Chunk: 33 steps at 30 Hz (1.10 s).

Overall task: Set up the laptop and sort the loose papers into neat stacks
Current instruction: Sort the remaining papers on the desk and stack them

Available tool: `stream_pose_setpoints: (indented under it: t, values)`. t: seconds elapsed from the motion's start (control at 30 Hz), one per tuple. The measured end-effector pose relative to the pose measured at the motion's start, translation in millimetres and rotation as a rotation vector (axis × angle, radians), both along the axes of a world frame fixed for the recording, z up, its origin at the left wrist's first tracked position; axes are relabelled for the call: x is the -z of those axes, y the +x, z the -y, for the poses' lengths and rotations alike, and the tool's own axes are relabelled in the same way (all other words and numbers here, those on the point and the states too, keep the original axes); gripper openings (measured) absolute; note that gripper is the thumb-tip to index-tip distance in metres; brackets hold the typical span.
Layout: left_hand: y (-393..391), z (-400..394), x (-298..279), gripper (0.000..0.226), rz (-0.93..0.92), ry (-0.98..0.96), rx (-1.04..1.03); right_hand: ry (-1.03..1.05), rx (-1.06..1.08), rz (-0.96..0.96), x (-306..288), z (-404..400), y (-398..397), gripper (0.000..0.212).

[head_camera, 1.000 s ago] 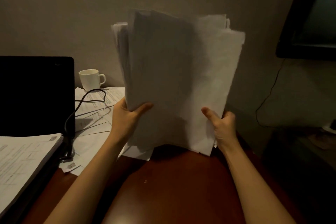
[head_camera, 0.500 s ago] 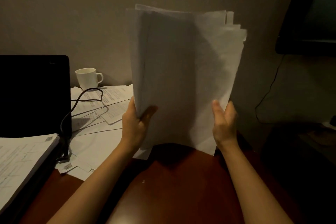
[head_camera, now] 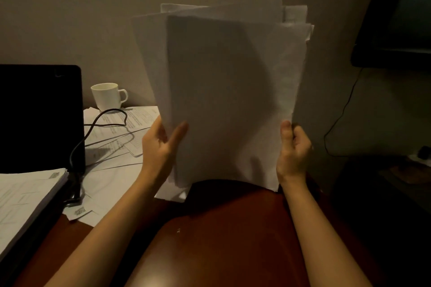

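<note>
Basically both hands, left hand (head_camera: 161, 147) and right hand (head_camera: 294, 149), grip the upright paper sheaf (head_camera: 228, 91) at its lower side edges; light, floppy, slippery sheets, misaligned on top.

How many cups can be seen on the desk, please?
1. A white cup stands at the back by the wall, right of the laptop, near loose papers. The held sheets may hide more.
</note>
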<state>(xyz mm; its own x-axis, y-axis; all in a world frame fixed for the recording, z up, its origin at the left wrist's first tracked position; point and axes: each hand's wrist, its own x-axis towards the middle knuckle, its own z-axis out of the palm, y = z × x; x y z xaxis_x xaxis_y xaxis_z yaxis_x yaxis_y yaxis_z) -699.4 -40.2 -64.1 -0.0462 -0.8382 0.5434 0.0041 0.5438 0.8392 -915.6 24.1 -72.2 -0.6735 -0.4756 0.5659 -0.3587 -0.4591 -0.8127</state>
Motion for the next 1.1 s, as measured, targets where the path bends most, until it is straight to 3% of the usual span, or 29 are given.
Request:
stream_pose_setpoints:
  t: [0.13, 0.27, 0.47, 0.63, 0.8, 0.93, 1.1]
  values:
    - [-7, -2, -2, 0.048, 0.014, 0.044, 0.047, -0.053, -0.137, 0.057, 1, -2, 4, 0.012]
    - [-16, -6, -2, 0.056, -0.011, 0.078, 0.078, 0.040, -0.223, 0.002, 6, 0, 8, 0.029]
    - [-12, -6, -11, 0.059, -0.004, -0.035, 0.050, 0.094, -0.122, -0.085, 5, 5, 2, 0.021]
    - [-14, -3, -28, 0.080, -0.057, -0.152, -0.027, 0.078, -0.103, -0.096, 2, 1, 3, 0.013]
    - [-14, 5, -45, 0.072, -0.023, -0.268, -0.050, 0.061, -0.291, 0.100, -6, 0, 2, 0.037]
    - [-15, 7, -54, 0.084, -0.088, -0.269, -0.004, 0.125, -0.326, 0.100, -6, 3, -2, 0.054]
    - [-17, 8, -63, 0.078, -0.008, -0.265, 0.031, 0.148, -0.377, 0.088, -7, 0, 1, 0.036]
